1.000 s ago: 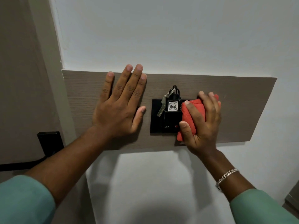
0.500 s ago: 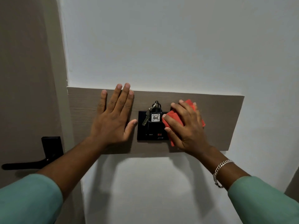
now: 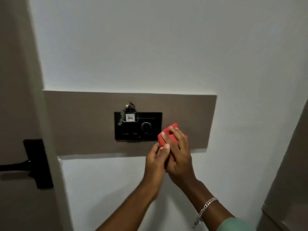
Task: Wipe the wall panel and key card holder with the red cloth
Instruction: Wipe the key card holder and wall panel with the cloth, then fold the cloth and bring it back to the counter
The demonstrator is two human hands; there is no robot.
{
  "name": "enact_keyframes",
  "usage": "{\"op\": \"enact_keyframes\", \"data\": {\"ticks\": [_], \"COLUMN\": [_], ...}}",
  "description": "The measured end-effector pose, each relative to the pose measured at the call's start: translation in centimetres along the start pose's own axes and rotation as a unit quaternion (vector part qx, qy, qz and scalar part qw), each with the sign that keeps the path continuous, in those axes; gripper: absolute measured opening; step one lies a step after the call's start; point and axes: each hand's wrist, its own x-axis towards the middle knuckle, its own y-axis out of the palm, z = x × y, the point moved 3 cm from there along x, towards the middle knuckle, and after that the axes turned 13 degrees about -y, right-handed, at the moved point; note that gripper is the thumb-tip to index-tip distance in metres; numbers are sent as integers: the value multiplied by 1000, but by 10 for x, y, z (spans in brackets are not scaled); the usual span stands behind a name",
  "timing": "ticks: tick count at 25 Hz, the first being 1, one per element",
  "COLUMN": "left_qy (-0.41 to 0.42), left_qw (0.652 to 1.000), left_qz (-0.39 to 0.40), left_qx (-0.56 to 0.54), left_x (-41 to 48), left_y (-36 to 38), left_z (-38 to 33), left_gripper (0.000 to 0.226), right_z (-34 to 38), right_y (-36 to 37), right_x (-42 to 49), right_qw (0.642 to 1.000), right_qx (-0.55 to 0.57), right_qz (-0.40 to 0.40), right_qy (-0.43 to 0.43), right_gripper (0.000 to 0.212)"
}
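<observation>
Below the wall panel [image 3: 83, 122], both hands — left hand [image 3: 155, 161], right hand [image 3: 179, 157] — gripping red cloth [image 3: 168, 133]

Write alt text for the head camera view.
Both hands, left hand and right hand, hold a bunched red cloth in front of a brown wall panel, just right of the black key card holder with keys hanging from it.
</observation>
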Motion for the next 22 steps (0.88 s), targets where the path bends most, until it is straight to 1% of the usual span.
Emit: {"op": "enact_keyframes", "data": {"ticks": [2,3,4,5,6,7,8,9,10,11,14,16,17,18,20,22], "left_qy": [-87,-116,-137,-156,-172,-189,-200,-210,-217,-215,-205,-199,-206,-227,-306,-387], "left_qw": [996,993,990,987,984,980,978,976,975,974,964,954,948,939,919,901], "left_qz": [9,13,20,32,40,46,48,51,48,40,-2,-14,-10,1,42,105], "left_qx": [-14,-16,-19,-29,-38,-41,-34,-19,10,49,168,222,242,257,245,166], "left_x": [10,14,17,21,25,27,29,31,33,35,43,44,45,45,49,55], "left_y": [18,28,42,61,78,100,121,145,169,190,258,303,326,346,380,399], "left_z": [25,39,54,71,87,105,123,143,163,183,246,287,308,327,371,408], "left_gripper": [20,21,22,24,26,27,28,26,25,26,39,37,36,38,40,26], "right_z": [-14,-23,-34,-46,-58,-70,-81,-92,-106,-119,-157,-185,-201,-218,-258,-296], "right_y": [-23,-38,-56,-76,-95,-115,-132,-151,-171,-189,-248,-285,-302,-318,-340,-350], "right_x": [-34,-51,-69,-90,-109,-132,-154,-176,-198,-218,-273,-309,-325,-341,-370,-390], "right_qw": [995,987,976,961,936,893,838,782,745,731,727,725,732,740,744,741], "right_qx": [39,70,91,105,133,183,248,302,320,305,223,153,90,16,-108,-178], "right_qz": [68,92,102,93,69,34,0,-32,-60,-77,-95,-71,-41,-2,95,169], "right_qy": [68,113,168,237,320,409,486,545,583,606,643,668,674,673,653,625], "right_gripper": [58,65,73,81,88,91,87,79,71,64,48,30,20,16,21,28]}}
